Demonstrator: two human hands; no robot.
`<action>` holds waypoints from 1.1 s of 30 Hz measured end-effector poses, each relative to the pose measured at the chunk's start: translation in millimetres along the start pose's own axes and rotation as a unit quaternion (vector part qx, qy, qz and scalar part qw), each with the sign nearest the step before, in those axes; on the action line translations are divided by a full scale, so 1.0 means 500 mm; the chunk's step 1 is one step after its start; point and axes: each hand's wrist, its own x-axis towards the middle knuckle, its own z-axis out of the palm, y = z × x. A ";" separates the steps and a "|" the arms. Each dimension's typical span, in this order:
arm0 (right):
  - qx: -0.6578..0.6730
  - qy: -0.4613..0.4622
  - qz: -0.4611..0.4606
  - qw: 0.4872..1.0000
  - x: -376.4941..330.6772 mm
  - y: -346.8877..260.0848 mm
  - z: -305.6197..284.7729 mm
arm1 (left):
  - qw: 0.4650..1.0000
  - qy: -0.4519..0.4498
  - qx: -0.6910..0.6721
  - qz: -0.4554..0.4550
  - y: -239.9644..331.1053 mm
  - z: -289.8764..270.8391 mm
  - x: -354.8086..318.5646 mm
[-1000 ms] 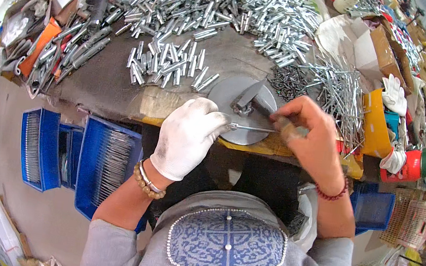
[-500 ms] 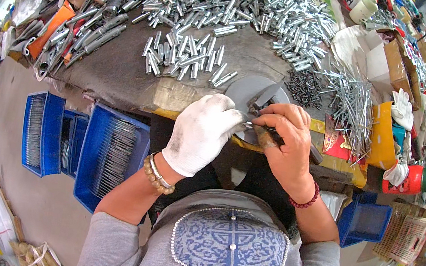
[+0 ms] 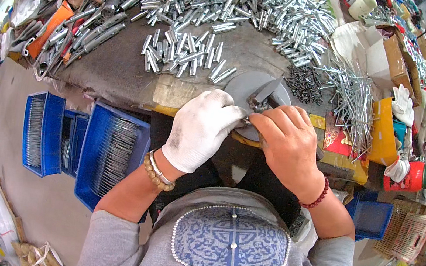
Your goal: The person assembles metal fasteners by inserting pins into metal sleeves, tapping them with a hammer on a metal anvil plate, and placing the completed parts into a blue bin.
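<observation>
My left hand (image 3: 202, 126), in a white knit glove, is closed with thumb and fingers pinched on a small metal piece (image 3: 246, 120). From the other side the fingertips of my bare right hand (image 3: 292, 144) pinch at the same spot, touching the piece. Most of it is hidden by the fingers. Just beyond both hands lies a grey round disc (image 3: 237, 86), with a dark metal tool with a flat pointed blade (image 3: 268, 90) standing over it. A small group of short metal tubes (image 3: 185, 55) lies on the dark bench top to the left of the disc.
A large heap of metal tubes (image 3: 203, 9) covers the far bench. Small black screws (image 3: 305, 84) and long thin metal rods (image 3: 349, 103) lie to the right. Blue bins (image 3: 92, 148) of rods stand below left; another blue bin (image 3: 370, 217) is below right.
My right hand has turned over, its back now facing up and its wrist farther right, with the fingers folded in more. My left hand stays nearly in place.
</observation>
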 end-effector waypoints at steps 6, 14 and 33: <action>-0.041 0.007 0.128 0.991 -0.026 0.022 -0.054 | 1.000 -0.015 -0.005 -0.014 0.007 -0.005 0.001; 0.046 0.012 0.215 0.976 -0.063 0.040 -0.071 | 0.998 -0.031 -0.029 -0.037 0.006 -0.006 0.002; 0.144 0.016 0.160 0.976 -0.057 0.013 -0.085 | 0.996 -0.012 -0.086 -0.003 -0.015 -0.005 0.003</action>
